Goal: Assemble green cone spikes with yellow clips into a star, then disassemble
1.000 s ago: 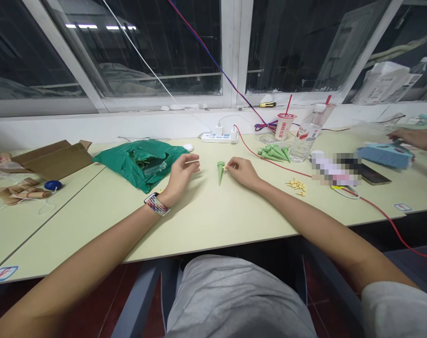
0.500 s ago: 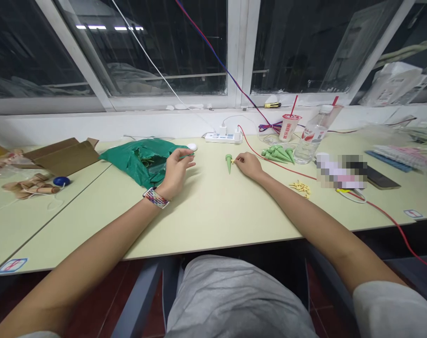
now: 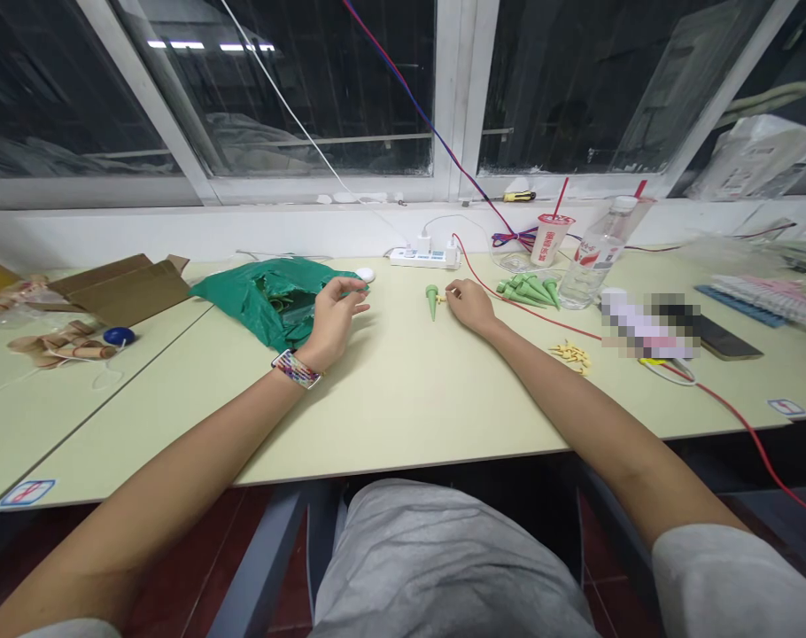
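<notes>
Right hand point(image 3: 469, 307) pinching a small yellow peg point(image 3: 441, 299), just beside a green cone point(image 3: 432, 304), tip toward the body; left hand point(image 3: 337, 321) farther off, fingers curled, any hold unclear.

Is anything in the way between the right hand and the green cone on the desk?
Nothing blocks it. The right hand sits just beside the green cone, and the only thing between them is the small yellow piece pinched at its fingertips.
</notes>
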{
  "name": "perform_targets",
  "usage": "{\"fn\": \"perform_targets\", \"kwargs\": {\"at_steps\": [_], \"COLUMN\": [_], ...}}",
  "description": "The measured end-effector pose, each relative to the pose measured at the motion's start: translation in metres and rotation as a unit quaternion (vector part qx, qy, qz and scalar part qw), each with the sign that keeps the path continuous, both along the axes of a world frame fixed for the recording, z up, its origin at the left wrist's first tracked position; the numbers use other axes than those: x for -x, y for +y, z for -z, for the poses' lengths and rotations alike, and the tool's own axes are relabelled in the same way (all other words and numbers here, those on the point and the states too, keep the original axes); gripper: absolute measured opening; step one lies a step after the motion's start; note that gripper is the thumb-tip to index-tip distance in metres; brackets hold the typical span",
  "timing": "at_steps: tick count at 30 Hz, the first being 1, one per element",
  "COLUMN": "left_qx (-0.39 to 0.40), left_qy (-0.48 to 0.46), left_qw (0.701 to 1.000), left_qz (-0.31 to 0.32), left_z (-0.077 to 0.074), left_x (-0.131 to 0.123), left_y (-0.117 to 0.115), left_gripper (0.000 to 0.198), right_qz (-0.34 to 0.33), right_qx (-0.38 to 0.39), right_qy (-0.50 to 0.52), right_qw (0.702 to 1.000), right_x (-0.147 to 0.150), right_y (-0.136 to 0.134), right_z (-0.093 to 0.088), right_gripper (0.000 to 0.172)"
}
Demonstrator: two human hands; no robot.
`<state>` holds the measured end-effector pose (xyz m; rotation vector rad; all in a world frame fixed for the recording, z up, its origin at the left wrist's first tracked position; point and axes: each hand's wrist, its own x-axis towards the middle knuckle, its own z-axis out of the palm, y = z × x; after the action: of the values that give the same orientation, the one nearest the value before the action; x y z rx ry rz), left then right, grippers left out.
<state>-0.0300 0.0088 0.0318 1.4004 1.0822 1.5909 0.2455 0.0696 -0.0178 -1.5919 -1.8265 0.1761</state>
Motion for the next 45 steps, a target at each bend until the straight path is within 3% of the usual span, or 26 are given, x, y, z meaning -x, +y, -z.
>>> {"fn": "perform_targets", "kwargs": {"at_steps": [10,26,45], "left_qx": [0.005,0.023,0.022], "left_qy": [0.011,0.007,0.018], "left_qw": [1.000,1.000,0.999], "left_qz": [0.014,0.012,0.023], "left_z": [0.001,0.002,0.000], "left_x": [-0.002,-0.001,0.000], "left_y": [-0.004,-0.002,-0.005], "left_gripper": [0.017,0.016,0.016], "right_qz": [-0.082,-0.082,-0.101], "right_qx": [-0.022,-0.023,-0.022], "right_qy": [-0.001,0.024,-0.026], "right_qw": [0.996,0.996,0.994], "right_x": [0.000,0.004,0.003], "right_y": [0.005,0.015,0.017], "right_z": [0.001,0.002,0.005], "right_gripper": [0.018,0.008,0.028]}}
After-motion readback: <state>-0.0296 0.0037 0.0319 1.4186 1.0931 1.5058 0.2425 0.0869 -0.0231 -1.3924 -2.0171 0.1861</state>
